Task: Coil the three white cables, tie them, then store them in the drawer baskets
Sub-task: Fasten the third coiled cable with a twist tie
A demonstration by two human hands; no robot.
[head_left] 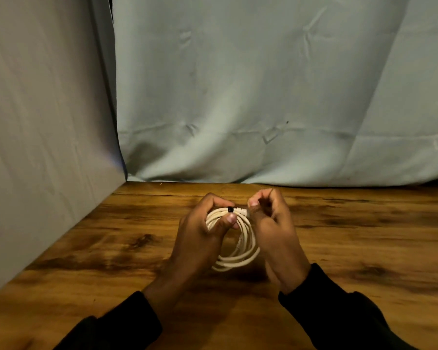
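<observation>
Cable: white round-section cable wound into a loose multi-loop coil [240, 245], held upright just above the table between both hands; lower loops hang close to the wood, contact w/ surface can't be told.
Tie: small black band or clip [230, 209] on the top of the coil, between the two hands (too small to tell which kind).
Left hand: left hand [200, 231] wraps the coil's upper left side, fingers curled over the top, thumb pressed across the strands from the near side; firm grip.
Right hand: right hand [271, 221] has fingers bunched & curled, thumb and forefinger pinching the cable's white end piece at the top right of the coil, just beside the black tie.
Sleeves: long black sleeves [339, 314] on both forearms, cuffs at the wrists.
Table: brown wooden table w/ dark grain patches [364, 236], under the hands; coil sits approx. mid-table, nearer the far edge.
Backdrop: pale blue-grey creased cloth backdrop [263, 84] hangs behind the table, its hem on the far edge.
Side panel: plain grey side panel [43, 122] stands along the table's left edge.
</observation>
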